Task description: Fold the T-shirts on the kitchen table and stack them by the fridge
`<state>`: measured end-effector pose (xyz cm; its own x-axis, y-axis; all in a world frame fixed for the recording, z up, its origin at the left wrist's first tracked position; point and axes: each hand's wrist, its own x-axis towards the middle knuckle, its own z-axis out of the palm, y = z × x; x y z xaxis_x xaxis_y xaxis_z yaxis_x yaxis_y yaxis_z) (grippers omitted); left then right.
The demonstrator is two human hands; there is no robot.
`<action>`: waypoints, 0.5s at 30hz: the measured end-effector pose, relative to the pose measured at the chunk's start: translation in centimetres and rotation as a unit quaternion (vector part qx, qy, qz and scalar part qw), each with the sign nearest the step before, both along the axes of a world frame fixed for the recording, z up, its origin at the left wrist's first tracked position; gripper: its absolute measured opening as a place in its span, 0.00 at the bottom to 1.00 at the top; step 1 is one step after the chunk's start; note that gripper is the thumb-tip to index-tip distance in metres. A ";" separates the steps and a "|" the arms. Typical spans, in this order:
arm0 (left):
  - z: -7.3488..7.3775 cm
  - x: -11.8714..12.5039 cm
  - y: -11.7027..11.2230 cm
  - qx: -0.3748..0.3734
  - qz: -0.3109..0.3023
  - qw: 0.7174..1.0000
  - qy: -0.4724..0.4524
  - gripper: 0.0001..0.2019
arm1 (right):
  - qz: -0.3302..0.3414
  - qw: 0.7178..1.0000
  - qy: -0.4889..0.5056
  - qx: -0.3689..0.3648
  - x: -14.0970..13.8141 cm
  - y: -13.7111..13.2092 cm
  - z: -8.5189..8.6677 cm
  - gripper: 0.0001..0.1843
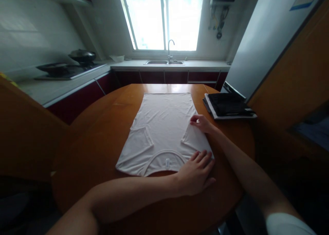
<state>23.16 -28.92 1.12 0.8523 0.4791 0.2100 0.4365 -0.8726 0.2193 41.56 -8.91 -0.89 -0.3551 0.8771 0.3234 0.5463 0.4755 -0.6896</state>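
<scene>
A white T-shirt [167, 121] lies spread on the round wooden table [92, 125], its neckline towards me and its hem at the far side. Both sleeves are folded inward over the body. My left hand [196, 173] reaches across to the right and rests flat on the shoulder at the near right corner, fingers stretched out. Farther up the right edge, my right hand [203, 124] pinches the shirt by the folded sleeve, thumb and fingers together. A small label shows inside the collar.
A stack of folded dark and white clothes [228, 104] sits at the table's right side, close to the fridge [249, 46]. Beyond the table are a counter with a sink [164, 62] and, to the left, a stove [72, 70] with pans.
</scene>
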 end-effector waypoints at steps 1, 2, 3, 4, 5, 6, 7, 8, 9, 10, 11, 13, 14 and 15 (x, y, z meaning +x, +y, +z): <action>-0.1 0.0 0.0 0.002 -0.001 1.000 0.001 0.30 | -0.007 1.000 0.009 0.005 0.0 0.0 -0.1 0.07; -0.1 0.0 -0.1 0.003 -0.002 1.000 0.002 0.30 | -0.017 1.000 0.006 0.010 -0.1 0.0 -0.1 0.07; -0.2 0.1 -0.2 0.005 -0.003 1.000 0.003 0.30 | -0.026 1.000 -0.007 0.012 -0.3 -0.1 -0.2 0.07; -0.2 0.2 -0.3 0.007 -0.003 1.000 0.003 0.30 | -0.032 0.999 -0.027 0.013 -0.4 -0.2 -0.2 0.06; -0.1 0.3 -0.4 0.010 -0.003 1.000 0.003 0.29 | -0.038 0.998 -0.051 0.016 -0.4 -0.2 -0.3 0.06; 0.1 0.4 -0.4 0.013 -0.005 1.000 0.000 0.28 | -0.045 0.996 -0.071 0.022 -0.5 -0.3 -0.2 0.07; 0.4 0.4 -0.3 0.018 -0.005 1.000 -0.004 0.28 | -0.055 0.994 -0.084 0.033 -0.4 -0.2 -0.2 0.07; 0.8 0.4 0.0 0.024 -0.004 1.000 -0.008 0.26 | -0.069 0.993 -0.085 0.046 -0.2 -0.2 -0.1 0.08; 1.4 0.2 0.5 0.028 -0.001 1.000 -0.009 0.24 | -0.087 0.991 -0.076 0.061 0.0 0.0 0.0 0.09; 2.0 -0.1 1.2 0.028 0.006 1.000 -0.003 0.21 | -0.109 0.990 -0.060 0.074 0.3 0.1 0.1 0.11; 2.7 -0.5 2.2 0.026 0.021 0.999 0.012 0.18 | -0.130 0.987 -0.042 0.082 0.7 0.2 0.2 0.12; 4.1 -1.7 4.6 0.014 0.070 0.995 0.064 0.13 | -0.163 0.983 -0.012 0.082 1.4 0.5 0.4 0.14; 4.6 -2.3 5.8 0.011 0.102 0.991 0.091 0.12 | -0.172 0.982 -0.003 0.075 1.7 0.6 0.5 0.14; 5.1 -3.0 7.0 0.008 0.127 0.985 0.113 0.10 | -0.174 0.982 0.004 0.068 1.9 0.6 0.5 0.14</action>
